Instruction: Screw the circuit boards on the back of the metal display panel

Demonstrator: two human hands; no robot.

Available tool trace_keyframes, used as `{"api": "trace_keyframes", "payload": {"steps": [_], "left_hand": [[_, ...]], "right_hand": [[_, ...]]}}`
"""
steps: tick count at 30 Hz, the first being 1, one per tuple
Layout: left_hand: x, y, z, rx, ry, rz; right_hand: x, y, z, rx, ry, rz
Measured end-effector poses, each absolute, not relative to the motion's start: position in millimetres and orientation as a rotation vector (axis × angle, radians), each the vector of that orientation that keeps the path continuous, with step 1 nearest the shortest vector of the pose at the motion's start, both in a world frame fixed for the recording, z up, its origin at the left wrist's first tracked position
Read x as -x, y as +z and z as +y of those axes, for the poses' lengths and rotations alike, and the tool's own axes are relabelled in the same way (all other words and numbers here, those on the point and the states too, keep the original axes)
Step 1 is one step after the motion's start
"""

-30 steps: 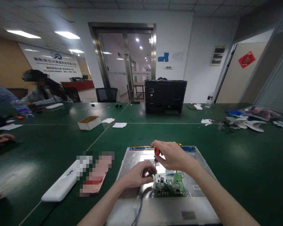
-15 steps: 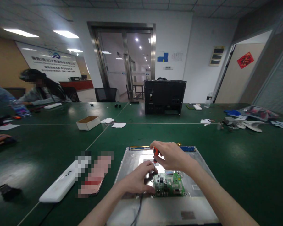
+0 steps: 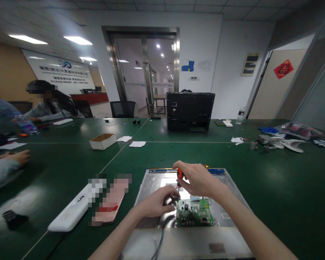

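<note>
My right hand (image 3: pixel 197 177) is closed around the orange and black handle of a screwdriver (image 3: pixel 180 174), held upright with its shaft pointing down. The shaft reaches the upper left corner of a green circuit board (image 3: pixel 196 213). My left hand (image 3: pixel 160 200) is by that corner, its fingers curled beside the screwdriver tip; what they pinch is hidden. Beneath the board lies a flat metal panel (image 3: pixel 227 231) with a blue strip board (image 3: pixel 216 171) along its far edge. A dark cable (image 3: pixel 161 238) runs over the panel below my left hand.
Left of the panel lie a white power bank (image 3: pixel 70 213) and a pink phone-like slab (image 3: pixel 111 202). Farther off are an open white box (image 3: pixel 103 141) and a black monitor-like unit (image 3: pixel 191 112). Another person's hand (image 3: pixel 20 157) rests at the left edge; another person sits beyond.
My left thumb has moved up and away from the board's left edge, toward the fingers. The screwdriver stays at the same corner. At the left, another person's hand and sleeve have moved further in.
</note>
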State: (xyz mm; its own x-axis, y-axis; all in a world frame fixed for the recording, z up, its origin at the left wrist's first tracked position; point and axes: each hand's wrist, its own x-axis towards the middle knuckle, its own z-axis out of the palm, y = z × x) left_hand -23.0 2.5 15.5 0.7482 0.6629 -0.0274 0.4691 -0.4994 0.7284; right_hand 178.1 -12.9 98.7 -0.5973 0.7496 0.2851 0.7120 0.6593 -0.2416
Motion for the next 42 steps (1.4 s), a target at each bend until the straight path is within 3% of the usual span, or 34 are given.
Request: {"api": "trace_keyframes", "payload": {"steps": [10,18,26,36,42], "left_hand": [[10.6,8.5,2.1,-2.187,0.487,1.001],[11.2,5.9,3.5,-2.185,0.513,0.981],[10.6,4.4,4.7,-2.16,0.514,0.97],[12.0,5.7,4.8,-2.138,0.511,0.963],[12.0,5.4,5.2,-2.127,0.518,0.962]], "right_hand": [[-178.0,95.9,-9.5,1.186,-0.003,-2.529],[-182.4,104.0,-16.8,1.127,0.201,-2.525],[-176.8,98.6,-12.5,1.149,0.05,-2.509],[-183.8,107.7,-19.6,1.115,0.21,-2.535],[-179.8,102.8,-15.8,1.148,0.068,-2.539]]}}
